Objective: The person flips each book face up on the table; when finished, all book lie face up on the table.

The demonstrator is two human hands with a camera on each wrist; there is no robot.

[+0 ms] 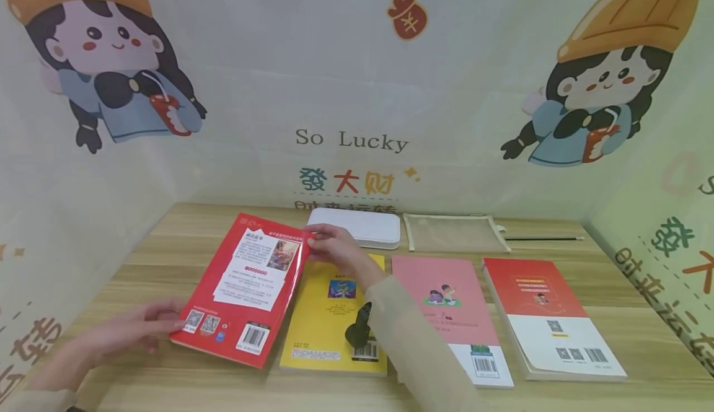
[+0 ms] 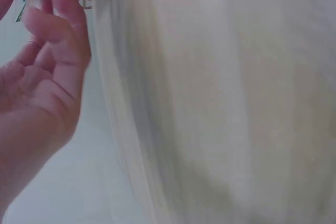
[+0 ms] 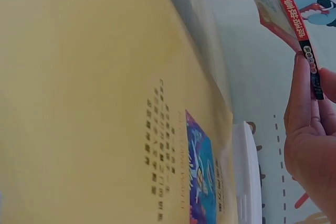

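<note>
A red book (image 1: 251,288) with a white text panel, QR codes and a barcode is held tilted above the table, at the left of the row of books. My left hand (image 1: 125,331) pinches its lower left corner. At the upper right edge, my right hand (image 1: 341,249) grips the same book between thumb and fingers. In the right wrist view, the right hand (image 3: 310,145) has the book's red and black spine (image 3: 300,24) between thumb and fingers. Curled fingers of the left hand (image 2: 47,72) show in the left wrist view, where the book is barely visible.
On the wooden table (image 1: 150,263), a yellow book (image 1: 318,325) lies partly under my right arm. Right of it lie a pink book (image 1: 440,282) and a red and white book (image 1: 558,319). Behind are a white case (image 1: 357,226), a mesh pouch (image 1: 454,232) and a pencil (image 1: 543,238).
</note>
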